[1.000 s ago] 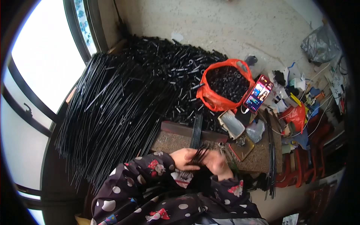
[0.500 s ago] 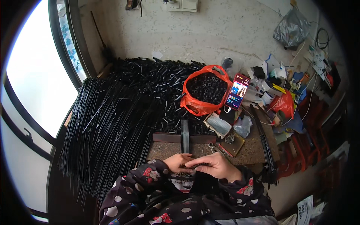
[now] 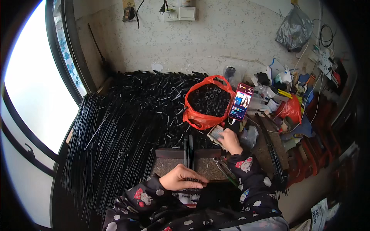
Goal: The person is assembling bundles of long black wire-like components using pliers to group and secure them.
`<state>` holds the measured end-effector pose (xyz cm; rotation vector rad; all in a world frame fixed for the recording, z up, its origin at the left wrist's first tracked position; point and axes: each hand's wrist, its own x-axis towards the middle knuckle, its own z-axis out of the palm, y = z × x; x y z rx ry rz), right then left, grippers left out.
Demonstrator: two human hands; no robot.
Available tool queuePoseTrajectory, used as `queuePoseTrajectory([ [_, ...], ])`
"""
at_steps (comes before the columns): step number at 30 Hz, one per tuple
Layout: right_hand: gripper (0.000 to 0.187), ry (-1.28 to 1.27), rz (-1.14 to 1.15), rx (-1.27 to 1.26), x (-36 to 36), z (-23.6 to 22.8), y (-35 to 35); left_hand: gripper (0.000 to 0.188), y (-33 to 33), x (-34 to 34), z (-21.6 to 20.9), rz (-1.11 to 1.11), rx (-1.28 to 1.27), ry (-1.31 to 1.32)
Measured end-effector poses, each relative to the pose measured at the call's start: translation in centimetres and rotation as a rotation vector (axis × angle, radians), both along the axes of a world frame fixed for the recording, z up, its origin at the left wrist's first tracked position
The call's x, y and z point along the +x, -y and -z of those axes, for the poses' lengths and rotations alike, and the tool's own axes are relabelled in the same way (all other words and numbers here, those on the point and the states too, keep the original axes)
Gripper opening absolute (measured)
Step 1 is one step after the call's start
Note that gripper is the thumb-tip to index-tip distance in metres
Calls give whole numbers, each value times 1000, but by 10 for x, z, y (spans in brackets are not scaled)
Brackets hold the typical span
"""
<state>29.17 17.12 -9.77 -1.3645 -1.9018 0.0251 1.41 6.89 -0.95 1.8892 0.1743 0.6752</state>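
My left hand [image 3: 181,178] grips the near ends of a small bundle of thin black rods [image 3: 188,152] that lies across a brown work board [image 3: 208,164]. My right hand [image 3: 230,140] has reached forward and rests in a small open box [image 3: 216,133] beside the board; whether its fingers hold anything is hidden. An orange plastic bag [image 3: 200,117] full of short black tubes stands just beyond the box.
A big pile of long black rods [image 3: 111,142] and short tubes [image 3: 162,96] fills the left and middle. A lit phone [image 3: 240,102] leans right of the bag. Clutter, a second orange bag [image 3: 290,109] and cables sit at right. Window at left.
My right hand left the rod bundle and reached forward to the small box. My left hand stays on the rod ends. The camera view has tilted upward.
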Motion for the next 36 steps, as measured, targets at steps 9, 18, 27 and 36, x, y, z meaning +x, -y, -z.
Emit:
queuePoseTrajectory([
  [9, 5, 197, -33, 119, 10, 13, 7, 24, -3, -1, -9, -77, -60, 8],
  [18, 16, -373, -420, -58, -64, -105, 114, 18, -7, -3, -12, -312, 29, -4],
  [27, 25, -23, -213, 202, -87, -118, 170, 18, 1, -2, -8, -313, 46, 78],
  [36, 29, 44, -279, 247, -91, -122, 176, 21, 9, 1, -5, -305, 140, 93],
])
